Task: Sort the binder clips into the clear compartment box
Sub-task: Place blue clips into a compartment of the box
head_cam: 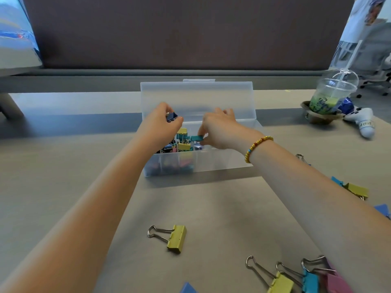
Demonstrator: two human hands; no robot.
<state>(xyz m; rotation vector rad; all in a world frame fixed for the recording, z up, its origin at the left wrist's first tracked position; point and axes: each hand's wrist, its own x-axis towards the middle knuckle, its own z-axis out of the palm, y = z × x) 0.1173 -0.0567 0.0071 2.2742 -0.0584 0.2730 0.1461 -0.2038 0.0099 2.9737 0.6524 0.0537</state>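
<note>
1. Clear compartment box (222, 163) sits mid-bench, lid (196, 98) propped up at the far side, so both hands can reach in from the near side.
2. Left hand (160, 121): grip pinched on a small blue clip (172, 117), held over the box's left end, probably waiting to be dropped.
3. Right hand (220, 132): grip pinched on a teal clip (197, 138), low over the box near a divider; looks like placing it or shifting it between compartments, cannot tell which.
4. Left compartments hold a mixed heap of small clips (179, 144): yellow, teal, pink, black. Right part of the box shows little or nothing; the right arm hides some of it.
5. Larger clips not yet sorted: yellow clip (176, 238) on the near bench; a yellow, blue and pink cluster (306, 280) near right; more at the right edge (355, 190).
6. Far right: lidded drink cup (330, 96) with straw, well apart from the work.
</note>
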